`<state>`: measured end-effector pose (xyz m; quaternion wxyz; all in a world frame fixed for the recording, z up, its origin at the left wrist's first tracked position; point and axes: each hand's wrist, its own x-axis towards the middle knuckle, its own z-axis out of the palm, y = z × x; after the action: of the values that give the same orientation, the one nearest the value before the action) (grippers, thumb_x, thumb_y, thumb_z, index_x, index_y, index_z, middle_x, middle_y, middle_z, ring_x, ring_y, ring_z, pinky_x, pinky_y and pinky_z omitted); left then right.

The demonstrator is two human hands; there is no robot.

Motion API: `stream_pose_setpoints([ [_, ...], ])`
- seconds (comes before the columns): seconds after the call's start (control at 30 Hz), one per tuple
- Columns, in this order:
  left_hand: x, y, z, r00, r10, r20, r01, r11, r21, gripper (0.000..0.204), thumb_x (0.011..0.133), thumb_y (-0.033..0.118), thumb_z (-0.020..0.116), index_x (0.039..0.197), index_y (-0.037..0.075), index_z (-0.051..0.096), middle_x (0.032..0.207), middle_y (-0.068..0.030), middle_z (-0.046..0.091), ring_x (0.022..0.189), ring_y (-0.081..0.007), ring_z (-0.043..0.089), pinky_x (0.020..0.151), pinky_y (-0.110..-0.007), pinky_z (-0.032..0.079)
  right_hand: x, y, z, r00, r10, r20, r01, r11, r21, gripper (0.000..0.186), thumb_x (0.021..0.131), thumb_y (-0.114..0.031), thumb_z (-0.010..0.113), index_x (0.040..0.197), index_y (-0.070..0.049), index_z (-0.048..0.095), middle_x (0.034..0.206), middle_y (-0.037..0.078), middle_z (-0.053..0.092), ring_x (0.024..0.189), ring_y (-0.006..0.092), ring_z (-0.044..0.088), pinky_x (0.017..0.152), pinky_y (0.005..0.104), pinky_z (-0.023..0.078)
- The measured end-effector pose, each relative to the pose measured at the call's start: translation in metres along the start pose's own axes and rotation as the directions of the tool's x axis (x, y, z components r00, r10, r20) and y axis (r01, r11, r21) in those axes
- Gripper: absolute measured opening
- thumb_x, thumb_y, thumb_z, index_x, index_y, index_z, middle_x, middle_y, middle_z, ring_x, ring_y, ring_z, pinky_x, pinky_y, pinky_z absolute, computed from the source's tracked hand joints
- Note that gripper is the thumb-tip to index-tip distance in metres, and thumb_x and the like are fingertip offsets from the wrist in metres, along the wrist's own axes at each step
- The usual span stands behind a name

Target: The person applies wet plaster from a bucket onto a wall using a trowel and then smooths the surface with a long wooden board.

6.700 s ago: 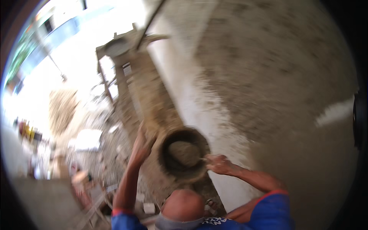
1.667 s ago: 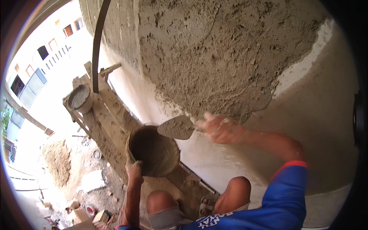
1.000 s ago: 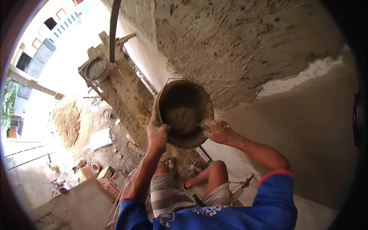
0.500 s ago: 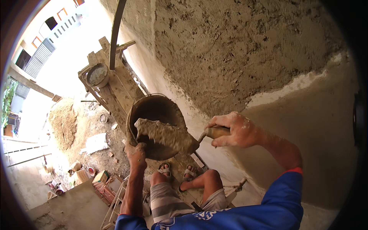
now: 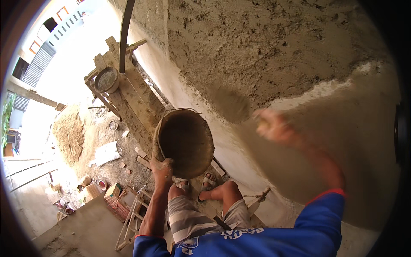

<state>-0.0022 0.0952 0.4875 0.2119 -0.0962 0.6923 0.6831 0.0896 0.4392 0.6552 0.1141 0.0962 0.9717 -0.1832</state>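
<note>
My left hand [image 5: 162, 168] grips the rim of a round, mortar-caked bucket [image 5: 186, 141], tilted so its dark inside faces me. My right hand [image 5: 274, 126] is blurred with motion up against the wall, closed on the handle of a trowel [image 5: 233, 104] whose blade is a grey smear on the plaster. The wall [image 5: 274, 51] carries a rough, fresh mortar coat above and smoother grey render below. My knees and striped shorts [image 5: 192, 214] show beneath the bucket.
I sit on a wooden scaffold plank [image 5: 132, 96] high up along the wall. A second mortar bucket [image 5: 106, 80] stands at its far end. Below lie a sand heap [image 5: 68, 132], rubble, a ladder [image 5: 130, 214] and small containers.
My right hand swung the loaded trowel from over the bucket up and right onto the wall. The bucket in my left hand stayed roughly in place, now showing little mortar.
</note>
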Motion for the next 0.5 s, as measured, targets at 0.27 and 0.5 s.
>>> stream_pose_setpoints([
  [0.27,-0.033,0.058,0.049,0.989,0.095,0.114,-0.113,0.979,0.168,0.056,0.067,-0.006,0.050,0.123,-0.003,0.052,0.105,-0.0107,0.064,0.091,-0.0177,0.061,0.080,-0.027,0.049,0.005,-0.031,0.081,0.865,-0.463,-0.196,0.067,0.493,-0.868,0.028,0.076,-0.021,0.056,0.103,-0.013,0.061,0.090,0.007,0.058,0.090,0.0238,0.057,0.075,0.0314,0.042],
  [0.5,-0.053,0.083,0.080,0.963,0.165,0.212,-0.191,0.976,0.107,0.050,0.068,-0.001,0.052,0.117,-0.002,0.055,0.097,-0.0141,0.067,0.090,-0.0185,0.063,0.082,-0.031,0.048,-0.028,-0.022,0.118,0.946,-0.319,-0.059,0.316,0.947,-0.053,0.029,0.077,-0.018,0.059,0.105,-0.008,0.060,0.089,0.017,0.064,0.080,0.0341,0.063,0.070,0.0456,0.051],
])
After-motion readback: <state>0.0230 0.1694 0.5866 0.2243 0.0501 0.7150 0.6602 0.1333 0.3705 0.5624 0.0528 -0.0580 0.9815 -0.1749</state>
